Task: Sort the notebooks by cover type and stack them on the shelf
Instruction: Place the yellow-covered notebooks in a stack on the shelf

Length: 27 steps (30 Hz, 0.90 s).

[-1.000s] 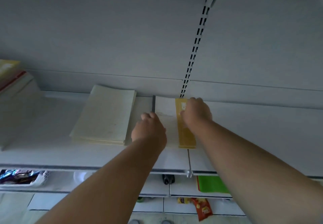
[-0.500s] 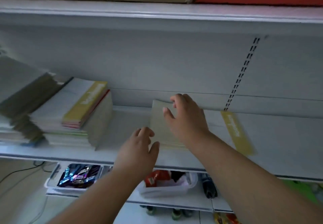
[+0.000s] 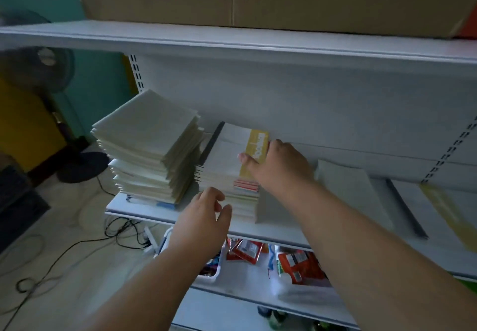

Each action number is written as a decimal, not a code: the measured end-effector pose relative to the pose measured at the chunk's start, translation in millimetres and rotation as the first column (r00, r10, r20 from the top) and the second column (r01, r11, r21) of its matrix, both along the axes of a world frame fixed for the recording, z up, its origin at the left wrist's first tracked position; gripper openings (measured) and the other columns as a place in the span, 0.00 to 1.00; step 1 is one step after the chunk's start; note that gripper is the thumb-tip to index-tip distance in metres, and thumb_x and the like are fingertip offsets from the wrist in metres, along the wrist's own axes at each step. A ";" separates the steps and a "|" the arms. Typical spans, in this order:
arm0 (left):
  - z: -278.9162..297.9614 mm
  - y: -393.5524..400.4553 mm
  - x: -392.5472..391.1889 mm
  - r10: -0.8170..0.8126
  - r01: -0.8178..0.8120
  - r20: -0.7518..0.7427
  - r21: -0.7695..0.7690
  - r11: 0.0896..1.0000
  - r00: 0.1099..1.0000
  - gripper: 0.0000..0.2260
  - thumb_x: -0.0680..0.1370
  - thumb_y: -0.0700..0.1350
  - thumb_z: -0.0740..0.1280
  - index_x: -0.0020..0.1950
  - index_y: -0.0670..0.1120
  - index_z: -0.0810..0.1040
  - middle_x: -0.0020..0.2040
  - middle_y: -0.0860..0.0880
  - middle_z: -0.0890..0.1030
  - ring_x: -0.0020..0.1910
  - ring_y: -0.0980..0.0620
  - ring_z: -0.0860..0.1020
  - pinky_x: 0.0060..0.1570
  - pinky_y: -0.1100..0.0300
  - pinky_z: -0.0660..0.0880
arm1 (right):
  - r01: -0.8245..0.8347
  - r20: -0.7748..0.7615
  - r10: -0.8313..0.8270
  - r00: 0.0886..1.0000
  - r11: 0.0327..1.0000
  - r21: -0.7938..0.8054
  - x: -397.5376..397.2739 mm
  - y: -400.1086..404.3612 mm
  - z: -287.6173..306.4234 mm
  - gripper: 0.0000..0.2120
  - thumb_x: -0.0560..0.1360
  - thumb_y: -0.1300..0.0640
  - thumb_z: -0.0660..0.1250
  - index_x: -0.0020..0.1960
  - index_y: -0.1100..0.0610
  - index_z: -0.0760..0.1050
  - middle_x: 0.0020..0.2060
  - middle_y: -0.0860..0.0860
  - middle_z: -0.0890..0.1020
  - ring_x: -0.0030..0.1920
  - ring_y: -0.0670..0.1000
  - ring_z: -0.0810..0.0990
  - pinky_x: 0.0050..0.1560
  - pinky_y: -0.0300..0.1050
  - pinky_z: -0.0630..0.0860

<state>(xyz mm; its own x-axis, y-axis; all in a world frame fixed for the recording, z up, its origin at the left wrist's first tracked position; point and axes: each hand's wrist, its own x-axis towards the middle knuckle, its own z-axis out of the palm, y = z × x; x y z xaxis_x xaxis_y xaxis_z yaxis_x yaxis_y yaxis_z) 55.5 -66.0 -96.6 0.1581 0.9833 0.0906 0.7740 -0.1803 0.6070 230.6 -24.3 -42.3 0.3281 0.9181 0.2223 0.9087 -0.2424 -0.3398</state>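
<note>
Notebooks sit in two stacks on the white shelf (image 3: 180,217); the mixed stack (image 3: 229,175) serves as landmark, its top notebook (image 3: 232,149) white with a yellow band and a dark spine; just left of it stands the taller plain-cover stack (image 3: 152,147), its edges fanned unevenly; to its right lie a small plain-cover pile (image 3: 346,183) and, further right, a single yellow-band notebook (image 3: 444,209). The right hand (image 3: 281,168) rests on the top notebook's right edge, thumb on the yellow band; whether its fingers hook under the cover cannot be told. The left hand (image 3: 204,219) hovers just in front of the mixed stack, fingers loosely apart, holding nothing. Each notebook looks thin, light and floppy, with a smooth cover likely to slide; best pinched at the open edge with the other hand supporting beneath, or lifted by the stiffer spine; a tug risks dragging the neighbours askew.
</note>
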 end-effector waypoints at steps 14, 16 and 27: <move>32.7 12.2 -19.1 0.465 -0.043 0.740 -0.511 0.859 0.486 0.10 0.82 0.41 0.64 0.62 0.44 0.71 0.51 0.41 0.80 0.36 0.42 0.84 0.33 0.53 0.79 | -0.012 -0.579 0.049 0.814 0.998 0.067 -25.9 -41.0 -2.4 0.16 0.77 0.47 0.68 0.38 0.58 0.75 0.30 0.49 0.77 0.33 0.50 0.73 0.35 0.44 0.67; 36.2 9.5 -24.5 0.491 -0.111 0.750 -0.498 0.860 0.443 0.10 0.81 0.36 0.62 0.60 0.47 0.71 0.51 0.43 0.79 0.38 0.44 0.81 0.35 0.53 0.78 | 0.083 -0.568 -0.019 0.823 0.993 0.087 -24.9 -31.5 4.6 0.26 0.77 0.39 0.65 0.33 0.59 0.70 0.25 0.52 0.72 0.29 0.52 0.71 0.33 0.44 0.65; 19.9 -15.3 -26.3 0.286 -0.086 0.714 -0.303 0.949 0.639 0.13 0.81 0.39 0.62 0.55 0.59 0.72 0.48 0.55 0.84 0.44 0.51 0.84 0.37 0.49 0.81 | 0.207 -0.138 -0.234 0.962 0.960 -0.187 9.0 5.2 -9.1 0.15 0.77 0.47 0.66 0.40 0.57 0.73 0.42 0.60 0.80 0.48 0.62 0.80 0.42 0.43 0.67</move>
